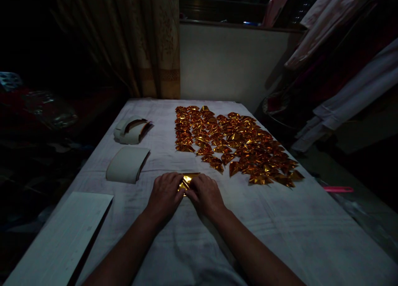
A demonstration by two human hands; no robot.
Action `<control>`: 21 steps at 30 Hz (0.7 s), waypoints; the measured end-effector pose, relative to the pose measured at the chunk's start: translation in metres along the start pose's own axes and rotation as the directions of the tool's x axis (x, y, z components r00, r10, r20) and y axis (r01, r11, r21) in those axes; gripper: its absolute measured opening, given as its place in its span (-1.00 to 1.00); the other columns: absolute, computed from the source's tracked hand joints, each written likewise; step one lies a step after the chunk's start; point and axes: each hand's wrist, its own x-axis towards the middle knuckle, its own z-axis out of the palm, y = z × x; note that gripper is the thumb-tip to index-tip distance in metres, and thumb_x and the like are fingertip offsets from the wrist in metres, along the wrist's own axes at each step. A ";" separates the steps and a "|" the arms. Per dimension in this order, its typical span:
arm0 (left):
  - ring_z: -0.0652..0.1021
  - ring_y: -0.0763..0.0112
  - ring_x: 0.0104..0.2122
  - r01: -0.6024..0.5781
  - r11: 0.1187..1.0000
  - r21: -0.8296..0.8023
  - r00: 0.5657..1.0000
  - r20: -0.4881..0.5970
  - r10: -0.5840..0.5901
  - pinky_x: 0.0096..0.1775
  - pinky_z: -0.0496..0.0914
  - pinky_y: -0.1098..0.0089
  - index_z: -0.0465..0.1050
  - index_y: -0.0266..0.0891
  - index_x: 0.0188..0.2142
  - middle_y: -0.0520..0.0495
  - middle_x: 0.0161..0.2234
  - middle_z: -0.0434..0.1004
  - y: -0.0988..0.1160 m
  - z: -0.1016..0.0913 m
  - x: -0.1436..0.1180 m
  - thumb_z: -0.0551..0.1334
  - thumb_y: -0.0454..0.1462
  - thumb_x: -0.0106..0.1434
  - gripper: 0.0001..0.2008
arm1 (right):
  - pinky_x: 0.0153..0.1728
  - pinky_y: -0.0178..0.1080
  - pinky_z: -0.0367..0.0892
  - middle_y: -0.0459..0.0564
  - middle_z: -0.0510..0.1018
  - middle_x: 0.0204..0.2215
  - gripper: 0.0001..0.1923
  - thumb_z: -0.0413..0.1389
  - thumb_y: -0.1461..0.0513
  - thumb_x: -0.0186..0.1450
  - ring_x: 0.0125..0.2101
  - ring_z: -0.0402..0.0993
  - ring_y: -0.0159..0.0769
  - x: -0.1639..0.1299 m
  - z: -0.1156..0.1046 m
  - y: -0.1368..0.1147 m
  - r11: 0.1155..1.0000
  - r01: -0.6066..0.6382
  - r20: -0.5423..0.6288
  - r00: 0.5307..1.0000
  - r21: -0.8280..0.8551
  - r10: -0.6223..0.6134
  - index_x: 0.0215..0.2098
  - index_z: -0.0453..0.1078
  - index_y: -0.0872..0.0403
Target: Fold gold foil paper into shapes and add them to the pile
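A sheet of shiny gold foil paper (185, 181) lies between my hands near the middle of the cloth-covered table. My left hand (166, 190) grips its left side, with the fingers curled over it and the thumb on the near part. On the opposite side my right hand (205, 191) is closed on the same paper, its thumb pressing close to the left one. Much of the foil is hidden under the fingers. Beyond and to the right spread many folded gold foil pieces (233, 139), crowded together in rough rows.
To the left sit a curved stack of pale paper (132, 129), a bowed pale sheet stack (128, 165) and a long flat pale board (62, 236). A curtain (155, 41) hangs behind the table (264, 236). Clothes (357, 83) hang at the right, above a pink handle (338, 189).
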 end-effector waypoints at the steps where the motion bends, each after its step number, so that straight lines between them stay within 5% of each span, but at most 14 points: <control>1: 0.43 0.12 0.06 -0.005 1.000 0.001 1.000 -0.001 0.005 0.09 0.26 0.10 0.37 -0.13 0.08 -0.14 0.06 0.49 -0.001 0.000 -0.001 0.23 -0.26 0.31 -0.66 | -0.21 -0.21 0.20 0.00 0.52 -0.23 -0.82 0.26 0.11 0.31 -0.18 0.42 -0.17 -0.002 0.000 0.002 1.000 -0.011 -0.007 1.000 -0.003 0.011 -0.24 0.44 0.03; 11: 0.44 0.12 0.03 -0.029 0.999 -0.015 0.999 -0.017 0.029 0.07 0.26 0.11 0.39 -0.13 0.05 -0.12 0.03 0.51 -0.003 0.000 -0.001 0.28 -0.24 0.27 -0.65 | -0.17 -0.18 0.19 -0.04 0.53 -0.27 -0.98 0.19 0.25 0.32 -0.17 0.42 -0.16 -0.020 -0.001 0.033 0.997 -0.064 -0.108 0.992 0.042 0.069 -0.26 0.44 0.00; 15: 0.43 0.12 0.04 -0.025 0.999 -0.021 0.999 -0.019 0.025 0.07 0.26 0.11 0.38 -0.13 0.05 -0.12 0.03 0.50 -0.004 0.002 -0.002 0.29 -0.24 0.27 -0.65 | -0.17 -0.17 0.25 -0.01 0.56 -0.26 -0.90 0.11 0.31 0.32 -0.18 0.45 -0.16 -0.020 -0.003 0.039 0.997 -0.053 -0.140 0.988 0.061 0.061 -0.23 0.45 0.01; 21: 0.42 0.11 0.07 -0.021 0.999 -0.051 0.999 -0.032 0.019 0.10 0.24 0.08 0.36 -0.13 0.09 -0.13 0.06 0.49 -0.005 0.006 -0.003 0.28 -0.25 0.27 -0.61 | 0.17 -0.03 0.19 0.15 0.44 0.19 -0.60 -0.02 0.25 0.41 0.20 0.30 -0.11 -0.006 0.002 0.012 0.988 0.152 -0.212 0.966 -0.014 -0.151 0.19 0.34 0.11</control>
